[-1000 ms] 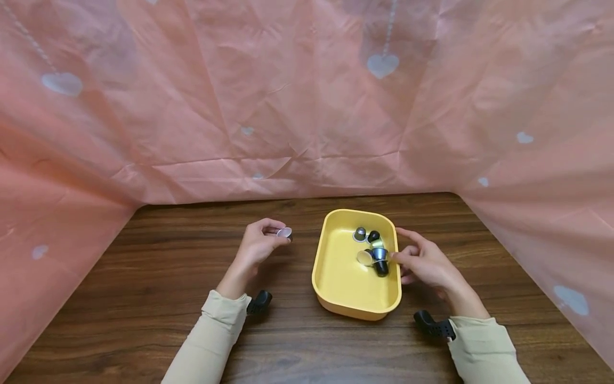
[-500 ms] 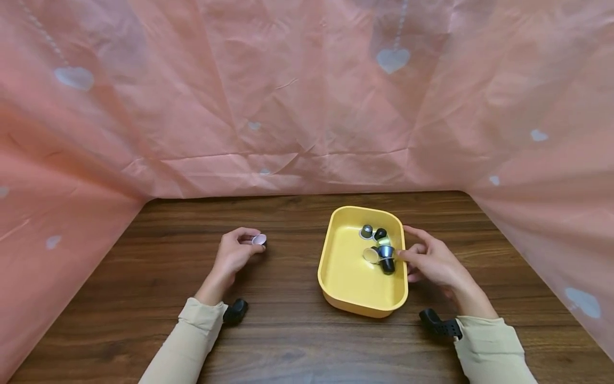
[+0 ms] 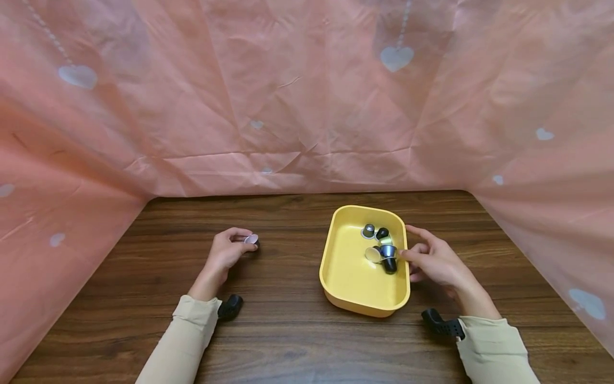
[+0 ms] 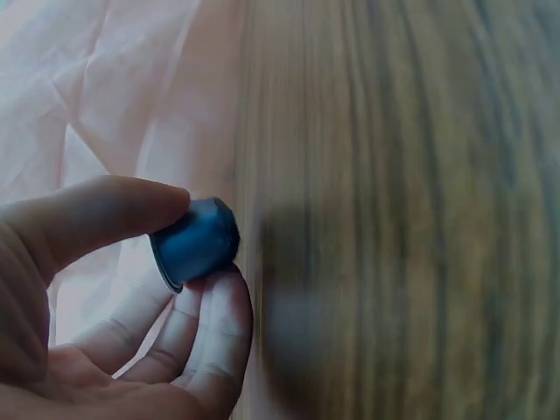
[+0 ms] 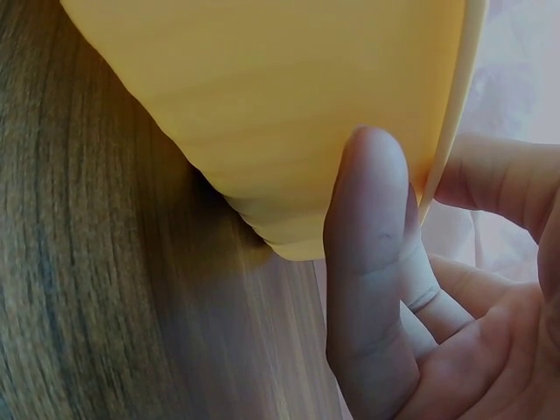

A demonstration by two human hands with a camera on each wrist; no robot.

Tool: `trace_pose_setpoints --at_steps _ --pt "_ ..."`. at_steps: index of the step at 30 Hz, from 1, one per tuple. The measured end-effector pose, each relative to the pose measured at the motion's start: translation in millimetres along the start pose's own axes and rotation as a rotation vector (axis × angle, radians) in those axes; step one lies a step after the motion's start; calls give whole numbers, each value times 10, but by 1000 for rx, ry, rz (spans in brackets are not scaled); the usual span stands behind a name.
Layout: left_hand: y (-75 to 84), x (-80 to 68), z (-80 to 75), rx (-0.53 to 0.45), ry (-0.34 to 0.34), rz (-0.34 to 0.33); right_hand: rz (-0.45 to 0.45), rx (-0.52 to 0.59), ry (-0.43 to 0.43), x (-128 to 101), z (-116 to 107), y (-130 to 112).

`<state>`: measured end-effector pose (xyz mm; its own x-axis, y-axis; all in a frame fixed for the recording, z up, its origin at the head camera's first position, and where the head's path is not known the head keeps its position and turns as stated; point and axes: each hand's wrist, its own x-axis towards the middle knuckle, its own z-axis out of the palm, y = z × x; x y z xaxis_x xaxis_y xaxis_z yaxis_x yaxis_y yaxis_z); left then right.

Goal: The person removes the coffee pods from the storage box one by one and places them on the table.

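My left hand [image 3: 224, 252] pinches a blue coffee capsule [image 4: 197, 241] between thumb and fingers, held out over the left half of the table. In the head view the capsule's pale lid [image 3: 251, 239] faces up. At the right, my right hand [image 3: 437, 262] grips the right wall of a yellow tray [image 3: 355, 304], the thumb over the rim and the fingers along the outside. In the right wrist view a finger [image 5: 372, 254] lies against the tray's outer wall. Several coffee capsules lie in the tray's right half, among them a blue one [image 3: 387, 250] and a black one [image 3: 390, 266].
The dark wooden table [image 3: 283, 325] bears the tray. A pink cloth [image 3: 307, 106] with pale hearts rises behind the table and along both sides. A black band with a camera mount sits on each wrist, the left one [image 3: 231, 308] and the right one [image 3: 441, 325].
My left hand has moved leftward, away from the tray, with the blue capsule in its fingers. The right hand keeps its grip on the tray wall. The head view has shifted slightly.
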<state>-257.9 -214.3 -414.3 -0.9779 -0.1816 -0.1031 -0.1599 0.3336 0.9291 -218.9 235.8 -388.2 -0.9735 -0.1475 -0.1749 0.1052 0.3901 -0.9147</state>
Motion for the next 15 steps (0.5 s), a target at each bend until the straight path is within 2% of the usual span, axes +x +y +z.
trace_pose_setpoints --at_steps 7,15 --pt "-36 16 -45 43 28 -6 4 0 5 -4 12 4" --pt "-19 -21 -72 214 140 49 13 -13 4 10 10 -1"
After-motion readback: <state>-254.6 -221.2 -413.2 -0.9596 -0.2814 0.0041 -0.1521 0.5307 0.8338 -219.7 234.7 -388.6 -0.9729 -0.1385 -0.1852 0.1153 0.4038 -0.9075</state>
